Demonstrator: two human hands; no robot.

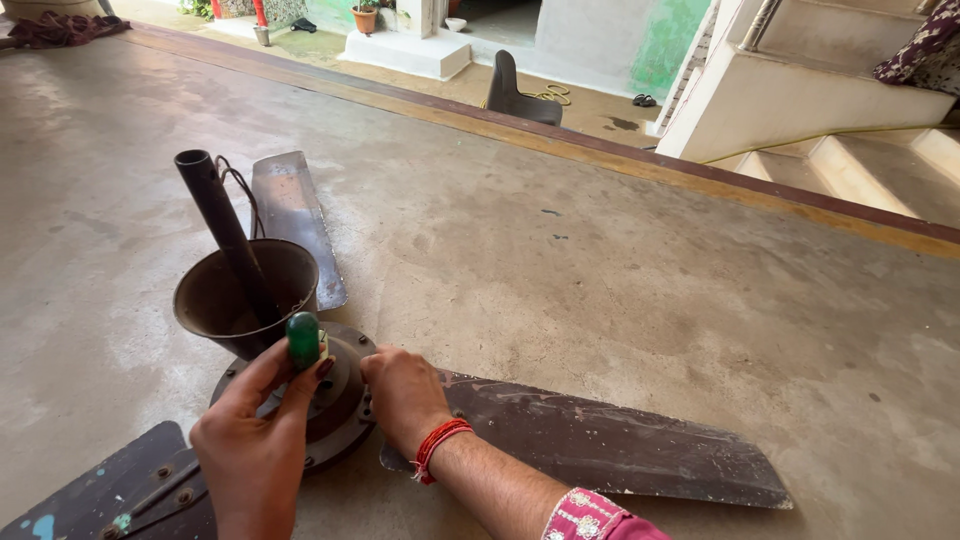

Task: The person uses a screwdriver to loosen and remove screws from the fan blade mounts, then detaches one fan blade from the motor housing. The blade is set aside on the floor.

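The left hand (250, 445) grips a green-handled screwdriver (303, 340) over the ceiling fan motor (335, 400); the right hand (403, 395) pinches at the blade (610, 445) root beside open concrete floor (600, 270).

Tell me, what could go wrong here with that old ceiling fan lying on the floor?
1. The left hand holds a green-handled screwdriver upright over the fan motor; if it slips, the tip could jab the right hand close beside it.
2. The right hand rests by the root of the fan blade; its thin metal edge might cut fingers.
3. The rod with its cup leans over the hands and could get knocked.
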